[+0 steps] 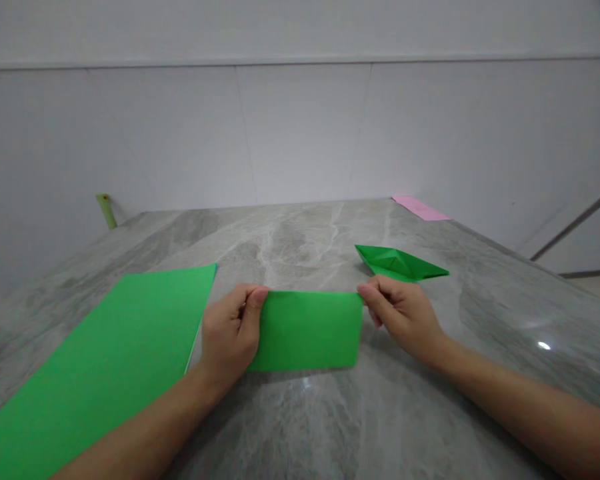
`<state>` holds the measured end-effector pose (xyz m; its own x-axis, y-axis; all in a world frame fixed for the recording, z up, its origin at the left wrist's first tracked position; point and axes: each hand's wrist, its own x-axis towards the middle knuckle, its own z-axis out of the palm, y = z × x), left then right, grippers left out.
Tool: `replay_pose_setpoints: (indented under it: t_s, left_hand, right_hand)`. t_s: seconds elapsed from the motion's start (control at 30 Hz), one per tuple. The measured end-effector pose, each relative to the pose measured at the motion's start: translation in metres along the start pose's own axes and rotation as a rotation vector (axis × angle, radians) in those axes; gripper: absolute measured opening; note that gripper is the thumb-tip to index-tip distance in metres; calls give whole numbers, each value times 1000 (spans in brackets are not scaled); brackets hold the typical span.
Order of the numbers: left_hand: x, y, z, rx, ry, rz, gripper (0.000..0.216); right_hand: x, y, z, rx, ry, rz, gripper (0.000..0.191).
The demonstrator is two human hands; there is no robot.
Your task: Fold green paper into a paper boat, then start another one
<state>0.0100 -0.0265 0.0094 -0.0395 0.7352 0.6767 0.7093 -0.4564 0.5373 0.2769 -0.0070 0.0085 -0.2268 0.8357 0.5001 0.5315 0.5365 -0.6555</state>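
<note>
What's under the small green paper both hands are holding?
Only the grey marble table shows around the small green paper, pinched by the left hand and right hand. Anything beneath it is covered and cannot be seen.

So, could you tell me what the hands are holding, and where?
A folded green paper: the left hand pinches its top-left corner, the right hand its top-right corner.

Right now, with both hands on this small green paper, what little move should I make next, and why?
I'd guess: run a thumb along the top edge to press it sharp. The left hand and right hand each pinch an upper corner of the small green paper, which looks folded and lies flat on the marble table.
</note>
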Motion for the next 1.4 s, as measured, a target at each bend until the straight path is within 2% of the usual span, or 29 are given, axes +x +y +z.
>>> replay_pose_setpoints:
  t_s: [0.1,0.2,0.37,0.47,0.63,0.8,0.87,1.0,1.07,1.13,1.23,1.4]
  left_hand:
    - [5,-4,0,-15,-4,-127,32]
    - [6,-4,2,-88,-91,-183,35]
    - [2,3,9,-228,-275,-181,30]
    - [1,5,10,-273,-290,-199,28]
    - [1,0,11,-287,-282,-213,27]
    - [-2,-6,14,-301,-355,-262,28]
    - [-2,-8,14,-291,-392,-275,28]
    - [-2,-10,14,-329,-519,-254,30]
    - [-3,-8,14,-384,-619,-226,31]
    - [-6,-5,15,-438,-724,-206,30]
    - [-11,1,17,-514,-859,-191,27]
    - [-12,3,16,-631,-935,-280,27]
  right_hand:
    - [4,11,1,153,40,169,45]
    - [6,13,4,291,33,252,45]
    - [3,6,9,310,-101,233,38]
    - [0,5,10,320,-98,250,32]
    - [0,9,12,435,-70,291,36]
    - [-2,11,11,515,-57,281,31]
    - [-4,12,6,541,-150,227,28]
    - [-8,11,-2,748,-591,171,39]
    - [-10,8,-2,802,-728,183,47]
    - [-11,5,1,773,-765,158,51]
    - [-11,0,9,701,-751,81,49]
    - [-12,-2,19,694,-687,13,27]
